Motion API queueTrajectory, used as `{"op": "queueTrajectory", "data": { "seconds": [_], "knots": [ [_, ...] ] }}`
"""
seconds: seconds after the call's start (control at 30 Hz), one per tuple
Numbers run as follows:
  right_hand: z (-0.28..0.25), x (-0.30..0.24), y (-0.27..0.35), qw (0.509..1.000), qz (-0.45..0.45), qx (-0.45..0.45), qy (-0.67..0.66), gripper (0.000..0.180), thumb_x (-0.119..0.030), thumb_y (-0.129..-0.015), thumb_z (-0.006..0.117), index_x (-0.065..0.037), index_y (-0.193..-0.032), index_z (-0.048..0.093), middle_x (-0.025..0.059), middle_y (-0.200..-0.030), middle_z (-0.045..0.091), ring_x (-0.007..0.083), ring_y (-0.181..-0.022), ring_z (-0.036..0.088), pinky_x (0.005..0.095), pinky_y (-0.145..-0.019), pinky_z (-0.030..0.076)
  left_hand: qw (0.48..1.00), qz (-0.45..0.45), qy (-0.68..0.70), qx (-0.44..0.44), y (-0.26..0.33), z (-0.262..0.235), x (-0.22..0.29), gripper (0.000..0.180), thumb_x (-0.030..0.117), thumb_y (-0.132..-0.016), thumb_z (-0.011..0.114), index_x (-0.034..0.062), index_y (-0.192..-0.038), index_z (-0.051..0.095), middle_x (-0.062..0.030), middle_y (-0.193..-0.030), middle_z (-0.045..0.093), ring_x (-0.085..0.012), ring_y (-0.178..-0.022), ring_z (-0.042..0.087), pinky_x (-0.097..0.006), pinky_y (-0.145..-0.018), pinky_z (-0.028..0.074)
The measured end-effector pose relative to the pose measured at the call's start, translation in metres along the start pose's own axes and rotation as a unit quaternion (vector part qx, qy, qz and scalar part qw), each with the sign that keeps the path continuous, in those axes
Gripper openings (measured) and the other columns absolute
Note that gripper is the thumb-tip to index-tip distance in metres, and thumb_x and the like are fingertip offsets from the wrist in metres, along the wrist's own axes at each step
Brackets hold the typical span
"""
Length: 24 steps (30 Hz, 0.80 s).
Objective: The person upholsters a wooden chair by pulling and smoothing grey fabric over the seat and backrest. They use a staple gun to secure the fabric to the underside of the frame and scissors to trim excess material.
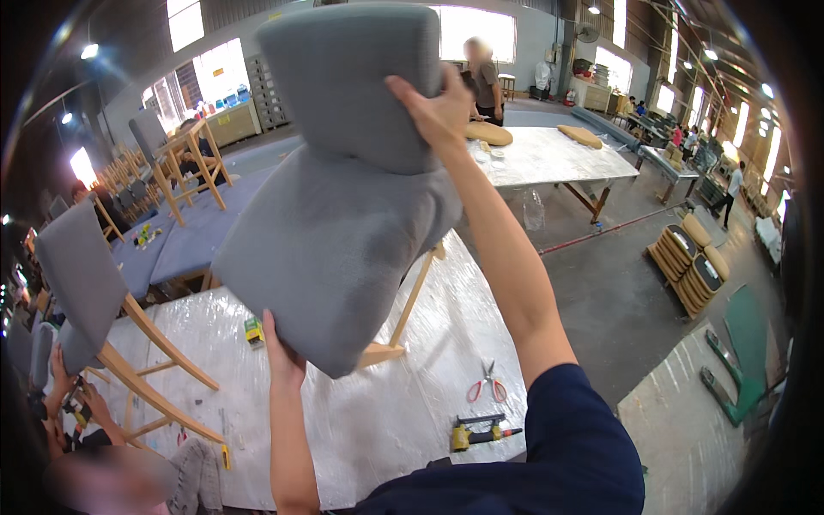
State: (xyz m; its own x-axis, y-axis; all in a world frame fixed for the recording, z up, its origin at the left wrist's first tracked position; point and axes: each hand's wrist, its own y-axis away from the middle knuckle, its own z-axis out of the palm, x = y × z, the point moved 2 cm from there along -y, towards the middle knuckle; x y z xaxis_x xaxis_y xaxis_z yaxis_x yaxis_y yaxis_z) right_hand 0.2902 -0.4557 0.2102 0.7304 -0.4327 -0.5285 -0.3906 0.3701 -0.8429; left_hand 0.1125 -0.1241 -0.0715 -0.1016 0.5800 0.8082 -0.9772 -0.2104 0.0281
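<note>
From the head view, both hands hold a grey upholstered chair (343,206) lifted up over the surface (360,421), which is covered in clear plastic film. The left hand (281,356) grips the lower edge of the seat cushion from beneath, fingers closed against the fabric. The right hand (438,107) is raised higher, palm pressed on the side of the backrest with the fingers wrapped behind it and the thumb showing in front. The chair is tilted, seat facing the camera, and a pale wooden leg (410,300) shows beneath the seat to its right, slanting down toward the film.

On the surface lie red-handled scissors (487,384) near the right edge, a black and yellow staple gun (481,432) just below them, and a small green and yellow box (254,331) just left of the left hand.

At the left, a second grey chair (86,292) with wooden legs lies tipped on the surface, and another person's hands (69,399) work at its lower part. Farther back, a chair frame (184,159) stands on a blue padded table (189,240). A person (485,77) stands behind a second film-covered table (558,154). Stacked seat pads (687,262) sit on the floor at the right
</note>
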Motion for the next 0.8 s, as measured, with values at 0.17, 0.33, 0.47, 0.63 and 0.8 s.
{"op": "queueTrajectory", "data": {
  "seconds": [0.17,0.33,0.47,0.63,0.8],
  "knots": [
    [-0.141,-0.022,0.038,0.987,-0.075,0.142,0.028,0.061,-0.038,-0.079,0.096,0.0,-0.119,0.07,0.0119,-0.111,0.075,0.0232,-0.099,0.069,0.0387,-0.092,0.055,0.99,-0.059,0.034,-0.123,-0.038,0.045,-0.023,0.093,0.069,-0.097,0.058,0.001,-0.158,0.038,-0.0201,-0.154,0.049,-0.0338,-0.139,0.051,-0.046,-0.109,0.05],
    [-0.315,-0.054,0.131,0.957,-0.071,0.272,0.075,0.069,-0.026,-0.095,0.077,0.012,-0.147,0.05,0.02,-0.142,0.062,0.0284,-0.123,0.064,0.0406,-0.106,0.052,0.98,-0.053,-0.047,-0.188,-0.004,0.102,-0.044,0.089,0.058,-0.096,0.066,0.0048,-0.16,0.036,-0.0186,-0.147,0.051,-0.0307,-0.135,0.053,-0.044,-0.108,0.048],
    [-0.409,-0.089,0.229,0.931,-0.039,0.339,0.133,0.091,-0.045,-0.091,0.077,0.012,-0.152,0.04,0.0239,-0.153,0.051,0.0371,-0.132,0.059,0.0464,-0.112,0.05,0.954,-0.104,-0.093,-0.264,0.026,0.128,-0.05,0.091,0.05,-0.094,0.068,0.0059,-0.164,0.029,-0.0187,-0.15,0.049,-0.0301,-0.139,0.049,-0.042,-0.114,0.043],
    [-0.412,-0.129,0.291,0.893,0.009,0.433,0.121,0.103,-0.065,-0.093,0.061,0.01,-0.157,0.033,0.0264,-0.16,0.041,0.0423,-0.143,0.047,0.0511,-0.116,0.046,0.944,-0.055,-0.142,-0.291,0.068,0.098,-0.07,0.101,0.053,-0.09,0.07,0.0064,-0.166,0.024,-0.0227,-0.159,0.038,-0.035,-0.147,0.042,-0.05,-0.119,0.038],
    [-0.443,-0.137,0.344,0.878,0.042,0.448,0.162,0.109,-0.07,-0.091,0.056,0.01,-0.16,0.027,0.0285,-0.163,0.036,0.044,-0.146,0.043,0.0529,-0.116,0.046,0.899,0.173,-0.293,-0.274,0.079,0.103,-0.039,0.102,0.047,-0.09,0.071,0.0065,-0.169,0.021,-0.0277,-0.171,0.023,-0.0423,-0.159,0.025,-0.057,-0.124,0.028]
  ]
}}
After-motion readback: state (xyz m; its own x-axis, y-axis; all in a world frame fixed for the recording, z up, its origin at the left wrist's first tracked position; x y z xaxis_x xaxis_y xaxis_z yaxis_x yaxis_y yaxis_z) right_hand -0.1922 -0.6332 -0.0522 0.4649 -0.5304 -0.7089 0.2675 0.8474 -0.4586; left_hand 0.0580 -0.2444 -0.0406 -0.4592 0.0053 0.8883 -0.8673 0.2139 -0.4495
